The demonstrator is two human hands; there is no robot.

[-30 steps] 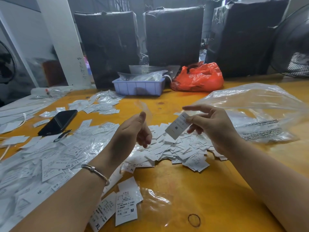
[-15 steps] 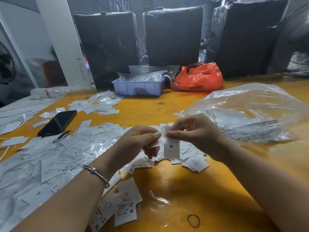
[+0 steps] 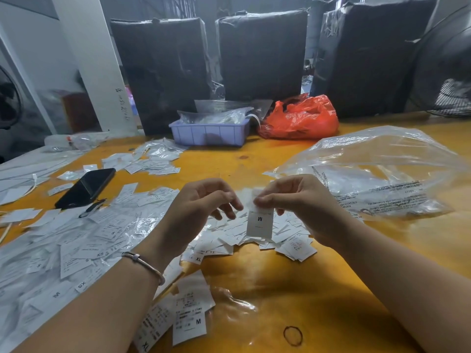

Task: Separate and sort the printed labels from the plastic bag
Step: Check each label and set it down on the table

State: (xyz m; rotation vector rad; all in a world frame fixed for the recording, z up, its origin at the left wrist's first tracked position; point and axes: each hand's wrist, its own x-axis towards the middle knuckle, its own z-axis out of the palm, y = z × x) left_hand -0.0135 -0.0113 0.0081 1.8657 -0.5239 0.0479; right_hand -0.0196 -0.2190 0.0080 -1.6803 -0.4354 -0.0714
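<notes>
My right hand [image 3: 295,200] pinches the top edge of a white printed label [image 3: 260,224] marked M, which hangs upright over a loose heap of labels [image 3: 224,238] on the yellow table [image 3: 318,289]. My left hand [image 3: 201,212] is just left of it, fingers curled, its tips on a faint clear film [image 3: 245,196] that spans the gap to my right fingers. A big, crumpled clear plastic bag [image 3: 382,171] lies to the right, behind my right hand. More labels and clear sleeves cover the table's left side [image 3: 76,240].
A black phone [image 3: 86,187] lies at the left among labels. A lilac tray [image 3: 209,135] and a red bag [image 3: 300,118] stand at the back before black wrapped bales [image 3: 262,52]. M and XL labels [image 3: 190,324] and a rubber band [image 3: 293,335] lie near me.
A second ago my hands were apart, the right holding the label raised and tilted. They came together at its top edge; now the label hangs straight and my left fingers have drawn slightly left.
</notes>
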